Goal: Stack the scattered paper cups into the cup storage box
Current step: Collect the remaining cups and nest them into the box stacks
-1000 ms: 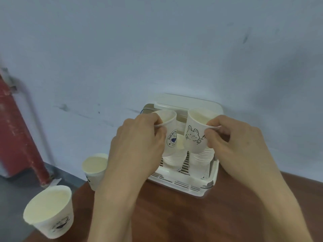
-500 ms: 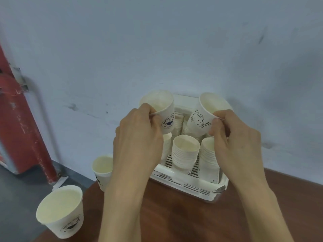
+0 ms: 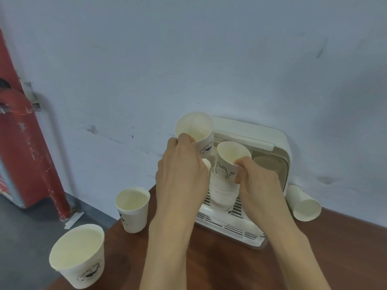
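A white cup storage box [image 3: 230, 228] with its lid raised stands on the brown table against the wall. My left hand [image 3: 181, 174] pinches a white paper cup [image 3: 195, 131] by the rim, held up over the box's back left. My right hand [image 3: 256, 182] grips a rabbit-print paper cup [image 3: 228, 162] whose base sits in the top of a cup stack [image 3: 223, 192] inside the box. Two loose upright cups stand to the left: one [image 3: 133, 208] near the box, one [image 3: 78, 255] at the table's front left edge. Another cup [image 3: 303, 203] lies on its side right of the box.
The pale blue wall rises directly behind the box. A red pipe [image 3: 31, 143] stands on the grey floor at the left, beyond the table's edge. Brown tabletop [image 3: 219, 266] shows in front of the box between my forearms.
My right hand has carried the rabbit cup left and down onto the middle stack. My left hand's cup stays raised. The view has shifted left, revealing the cup lying right of the box.
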Demonstrator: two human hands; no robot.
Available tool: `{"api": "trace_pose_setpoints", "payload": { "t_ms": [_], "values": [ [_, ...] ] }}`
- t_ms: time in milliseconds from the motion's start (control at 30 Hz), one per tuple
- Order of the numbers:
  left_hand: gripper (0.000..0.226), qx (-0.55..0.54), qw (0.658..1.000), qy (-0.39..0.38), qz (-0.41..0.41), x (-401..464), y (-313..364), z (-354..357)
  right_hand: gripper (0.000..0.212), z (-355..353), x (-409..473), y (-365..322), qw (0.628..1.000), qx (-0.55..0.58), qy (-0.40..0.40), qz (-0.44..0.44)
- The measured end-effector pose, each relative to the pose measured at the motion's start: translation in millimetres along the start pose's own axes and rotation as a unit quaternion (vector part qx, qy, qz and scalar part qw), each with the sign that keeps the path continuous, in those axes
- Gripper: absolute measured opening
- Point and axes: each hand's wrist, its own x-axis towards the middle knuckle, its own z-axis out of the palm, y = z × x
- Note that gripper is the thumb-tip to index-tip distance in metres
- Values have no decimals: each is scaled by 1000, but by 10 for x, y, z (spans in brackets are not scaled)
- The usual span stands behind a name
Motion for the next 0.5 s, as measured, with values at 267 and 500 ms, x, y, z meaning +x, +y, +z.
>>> {"api": "trace_pose_setpoints", "payload": {
  "t_ms": [267,500],
  "values": [
    [37,11,999,-37,5,24,-69,107,22,22,12,35,998,-50,-22,18],
    [25,18,1000,-16,-8,76,-196,230,28,69,-6,63,995,-75,-57,38]
  ]
}}
